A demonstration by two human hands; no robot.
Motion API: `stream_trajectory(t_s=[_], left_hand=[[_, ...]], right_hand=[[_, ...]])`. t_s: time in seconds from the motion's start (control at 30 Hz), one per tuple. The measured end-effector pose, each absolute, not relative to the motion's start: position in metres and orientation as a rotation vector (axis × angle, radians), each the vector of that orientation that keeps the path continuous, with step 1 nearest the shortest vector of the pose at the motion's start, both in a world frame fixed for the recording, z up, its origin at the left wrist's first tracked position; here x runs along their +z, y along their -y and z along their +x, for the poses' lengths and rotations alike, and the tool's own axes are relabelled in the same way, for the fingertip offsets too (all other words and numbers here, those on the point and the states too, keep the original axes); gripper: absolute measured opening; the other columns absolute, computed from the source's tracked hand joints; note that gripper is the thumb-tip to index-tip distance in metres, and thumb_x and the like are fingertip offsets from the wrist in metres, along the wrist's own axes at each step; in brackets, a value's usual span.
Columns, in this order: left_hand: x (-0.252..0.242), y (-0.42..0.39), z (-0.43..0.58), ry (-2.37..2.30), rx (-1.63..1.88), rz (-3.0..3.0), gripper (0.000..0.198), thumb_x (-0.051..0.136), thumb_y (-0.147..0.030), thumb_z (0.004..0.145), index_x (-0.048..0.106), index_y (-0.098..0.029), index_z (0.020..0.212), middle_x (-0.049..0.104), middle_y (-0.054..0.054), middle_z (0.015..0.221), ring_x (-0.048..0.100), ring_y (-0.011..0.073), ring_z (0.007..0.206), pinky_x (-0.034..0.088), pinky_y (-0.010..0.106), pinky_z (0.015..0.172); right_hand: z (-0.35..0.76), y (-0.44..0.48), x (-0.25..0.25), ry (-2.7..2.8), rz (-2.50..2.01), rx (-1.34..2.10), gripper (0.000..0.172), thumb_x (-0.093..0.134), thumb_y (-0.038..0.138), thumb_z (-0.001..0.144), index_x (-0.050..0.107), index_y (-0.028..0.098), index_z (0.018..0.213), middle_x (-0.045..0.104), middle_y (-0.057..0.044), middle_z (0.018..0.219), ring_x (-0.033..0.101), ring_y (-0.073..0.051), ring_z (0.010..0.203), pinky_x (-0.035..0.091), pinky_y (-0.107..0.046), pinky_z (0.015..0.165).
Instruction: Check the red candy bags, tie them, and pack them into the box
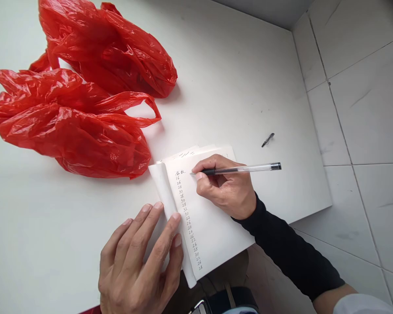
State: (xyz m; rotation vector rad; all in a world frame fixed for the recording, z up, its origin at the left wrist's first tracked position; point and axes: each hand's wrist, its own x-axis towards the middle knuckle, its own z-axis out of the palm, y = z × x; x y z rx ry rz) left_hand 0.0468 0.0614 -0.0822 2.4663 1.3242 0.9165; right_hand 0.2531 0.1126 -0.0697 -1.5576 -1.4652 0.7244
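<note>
An open notebook (219, 226) lies at the table's near edge, with a column of handwritten numbers down the left of its page. My right hand (227, 185) pinches a clear-barrelled pen (258, 167) with a black grip. The pen's tip is at the page's upper part, just right of the written heading; whether it touches the paper I cannot tell. My left hand (139, 261) lies with fingers stretched out over the notebook's curled-back left pages (165, 187), its fingertips on the fold.
Two crumpled red plastic bags (111, 48) (81, 135) sit at the upper left of the white table (222, 87). A small black pen cap (267, 140) lies right of the notebook. Tiled flooring (373, 117) shows past the table's right edge.
</note>
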Motion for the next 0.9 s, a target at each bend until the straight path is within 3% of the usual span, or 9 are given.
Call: stream_trajectory(t_s=[0.9], left_hand=[[-0.0826, -0.0622, 0.0469, -1.315, 0.886, 2.485, 0.059, 0.082, -0.001, 0.064, 0.071, -0.015, 0.121, 0.068, 0.019, 0.129, 0.068, 0.0366, 0.114, 0.049, 0.053, 0.101]], right_hand=[[0.2544, -0.1151, -0.0679, 1.511, -1.502, 0.669, 0.017, 0.062, 0.008, 0.074, 0.068, 0.021, 0.081, 0.067, 0.003, 0.075, 0.055, -0.009, 0.059, 0.051, -0.025, 0.058]])
